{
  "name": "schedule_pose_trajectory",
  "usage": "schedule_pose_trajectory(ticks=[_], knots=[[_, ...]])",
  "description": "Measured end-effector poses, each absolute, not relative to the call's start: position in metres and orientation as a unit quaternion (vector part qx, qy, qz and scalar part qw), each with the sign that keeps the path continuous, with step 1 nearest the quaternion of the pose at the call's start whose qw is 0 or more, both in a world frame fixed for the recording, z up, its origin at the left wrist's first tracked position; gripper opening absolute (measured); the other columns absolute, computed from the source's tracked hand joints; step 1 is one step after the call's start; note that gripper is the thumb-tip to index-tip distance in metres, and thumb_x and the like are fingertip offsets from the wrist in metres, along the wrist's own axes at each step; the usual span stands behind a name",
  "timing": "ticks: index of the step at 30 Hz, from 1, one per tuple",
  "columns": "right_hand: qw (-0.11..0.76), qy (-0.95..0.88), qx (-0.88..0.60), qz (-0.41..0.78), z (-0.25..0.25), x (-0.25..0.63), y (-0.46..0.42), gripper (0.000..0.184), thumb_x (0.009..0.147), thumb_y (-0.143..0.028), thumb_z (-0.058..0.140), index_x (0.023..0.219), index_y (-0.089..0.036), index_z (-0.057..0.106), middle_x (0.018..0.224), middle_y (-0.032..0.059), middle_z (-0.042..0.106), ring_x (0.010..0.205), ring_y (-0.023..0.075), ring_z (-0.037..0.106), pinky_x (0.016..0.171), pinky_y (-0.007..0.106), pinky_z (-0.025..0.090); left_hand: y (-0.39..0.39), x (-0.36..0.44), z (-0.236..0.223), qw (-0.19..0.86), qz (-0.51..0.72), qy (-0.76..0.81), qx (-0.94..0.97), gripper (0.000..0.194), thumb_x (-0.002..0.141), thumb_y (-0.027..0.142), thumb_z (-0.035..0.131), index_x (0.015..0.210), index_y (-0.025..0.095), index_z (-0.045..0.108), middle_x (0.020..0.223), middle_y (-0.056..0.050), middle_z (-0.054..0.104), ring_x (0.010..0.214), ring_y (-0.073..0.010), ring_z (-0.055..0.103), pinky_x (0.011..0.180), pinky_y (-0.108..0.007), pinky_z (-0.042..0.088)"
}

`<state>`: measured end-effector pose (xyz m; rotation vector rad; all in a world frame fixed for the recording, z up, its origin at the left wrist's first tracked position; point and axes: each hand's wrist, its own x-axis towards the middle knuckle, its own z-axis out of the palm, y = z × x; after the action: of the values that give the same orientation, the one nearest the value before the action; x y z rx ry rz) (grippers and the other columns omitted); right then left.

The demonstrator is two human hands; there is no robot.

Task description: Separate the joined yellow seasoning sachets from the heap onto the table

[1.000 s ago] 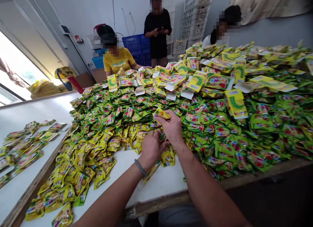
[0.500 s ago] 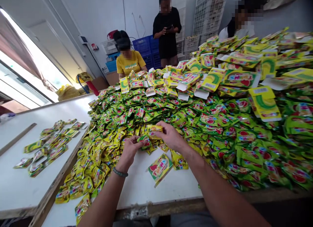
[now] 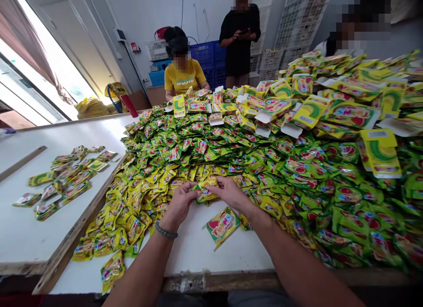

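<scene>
1. Bearings from the two hands. White flat counter (image 3: 191,254), brown wooden edging at 6; raised wooden strip (image 3: 75,232) runs from between 9 and 10 down to 8, dividing the surface.
2. Room: pale walls; bright doorway with pinkish curtain (image 3: 42,51) at 10; blue plastic crates (image 3: 202,56) at 12; tall stack of whitish lattice crates (image 3: 299,25) at 1.
3. Co-workers: person in yellow T-shirt (image 3: 185,75), between 11 and 12; person in black top (image 3: 241,42), past 12, standing, small dark object in hand; third person between 1 and 2, lower body hidden by the heap.
4. Green foil sachets (image 3: 172,135) heaped from 11 to 4; open-flapped yellow cardboard cartons (image 3: 307,111) on top, 11 to 2, blocking the far side.
5. Yellow foil sachets (image 3: 135,205) spread at 8 to 9; flat printed cartons (image 3: 71,177) beyond the strip at 9.
6. Left hand (image 3: 180,201) and right hand (image 3: 231,192) pinch a glossy yellow-and-green foil packet (image 3: 206,188) between them, above the counter; one or two overlapping, cannot tell.
7. Yellow-green carton with watermelon print (image 3: 222,227) lies at 5, near the right forearm.
</scene>
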<state>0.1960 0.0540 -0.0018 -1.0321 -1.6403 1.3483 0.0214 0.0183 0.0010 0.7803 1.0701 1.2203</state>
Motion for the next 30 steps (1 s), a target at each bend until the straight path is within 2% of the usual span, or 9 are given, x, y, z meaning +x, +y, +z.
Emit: schedule_pose_trajectory(ticks=[3,5,8,12,14,19,22,25,30], knots=[[0.369,-0.703,-0.485,0.368,-0.002,0.193,0.05,0.025,0.077,-0.042,0.062,0.074,-0.017,0.06,0.063,-0.0011,0.058,0.059,0.0138,0.051,0.055,0.024,0.038,0.017,0.024,0.003,0.643,0.544,0.432,0.322,0.028,0.059,0.019,0.078,0.083,0.012,0.066,0.072,-0.002,0.066,0.064,-0.0099,0.059,0.062,-0.02,0.047],[0.361,-0.712,-0.516,0.311,-0.001,0.192,0.048,0.025,0.079,-0.041,0.06,0.069,-0.018,0.057,0.058,-0.0021,0.055,0.055,0.0127,0.047,0.052,0.024,0.034,0.016,0.026,0.004,0.644,0.549,0.424,0.321,0.03,0.06,0.018,0.079,0.086,0.013,0.066,0.075,-0.002,0.067,0.067,-0.0099,0.06,0.065,-0.019,0.047],[0.368,-0.691,-0.51,0.357,-0.001,0.192,0.048,0.026,0.08,-0.043,0.06,0.073,-0.018,0.059,0.062,-0.001,0.058,0.057,0.0133,0.05,0.052,0.023,0.035,0.017,0.03,0.004,0.637,0.548,0.428,0.332,0.035,0.056,0.016,0.082,0.087,0.014,0.065,0.073,-0.001,0.067,0.067,-0.0095,0.061,0.067,-0.019,0.048],[0.39,-0.64,-0.454,0.482,-0.005,0.192,0.051,0.035,0.074,-0.045,0.065,0.094,-0.016,0.062,0.077,0.0015,0.066,0.067,0.0155,0.058,0.058,0.024,0.044,0.015,0.032,0.004,0.628,0.535,0.445,0.347,0.04,0.052,0.015,0.084,0.087,0.013,0.064,0.069,0.0,0.067,0.064,-0.0092,0.061,0.062,-0.017,0.046],[0.392,-0.632,-0.442,0.502,-0.005,0.192,0.051,0.038,0.072,-0.044,0.067,0.097,-0.015,0.062,0.08,0.0025,0.067,0.069,0.0165,0.059,0.06,0.026,0.046,0.014,0.032,0.004,0.626,0.541,0.445,0.342,0.042,0.054,0.014,0.083,0.092,0.014,0.064,0.072,-0.001,0.067,0.067,-0.0093,0.061,0.063,-0.017,0.047],[0.404,-0.689,-0.484,0.357,0.006,0.186,0.041,0.025,0.077,-0.034,0.062,0.096,-0.018,0.06,0.08,0.0034,0.066,0.072,0.0183,0.059,0.068,0.028,0.044,0.013,0.032,0.002,0.645,0.528,0.444,0.328,0.029,0.058,0.021,0.082,0.08,0.012,0.067,0.074,-0.003,0.066,0.069,-0.0098,0.06,0.067,-0.019,0.048],[0.402,-0.706,-0.495,0.309,0.007,0.182,0.036,0.022,0.083,-0.032,0.055,0.101,-0.019,0.056,0.082,0.0044,0.065,0.074,0.0191,0.058,0.068,0.028,0.042,0.013,0.034,0.001,0.578,0.556,0.471,0.367,0.028,0.058,0.023,0.082,0.081,0.013,0.068,0.064,0.001,0.062,0.059,-0.0076,0.054,0.058,-0.018,0.043],[0.402,-0.679,-0.535,0.301,0.003,0.185,0.042,0.022,0.082,-0.037,0.056,0.096,-0.02,0.057,0.076,0.0036,0.064,0.07,0.02,0.058,0.064,0.029,0.04,0.015,0.035,-0.003,0.53,0.57,0.497,0.383,0.034,0.059,0.026,0.08,0.088,0.014,0.068,0.06,0.003,0.06,0.057,-0.0089,0.052,0.057,-0.02,0.041],[0.428,-0.62,-0.536,0.382,0.0,0.193,0.054,0.029,0.077,-0.048,0.059,0.077,-0.02,0.058,0.069,0.0019,0.063,0.064,0.0181,0.055,0.058,0.027,0.04,0.018,0.034,-0.007,0.559,0.556,0.497,0.363,0.031,0.059,0.025,0.081,0.082,0.014,0.064,0.056,0.005,0.054,0.054,-0.0077,0.051,0.058,-0.02,0.043]])
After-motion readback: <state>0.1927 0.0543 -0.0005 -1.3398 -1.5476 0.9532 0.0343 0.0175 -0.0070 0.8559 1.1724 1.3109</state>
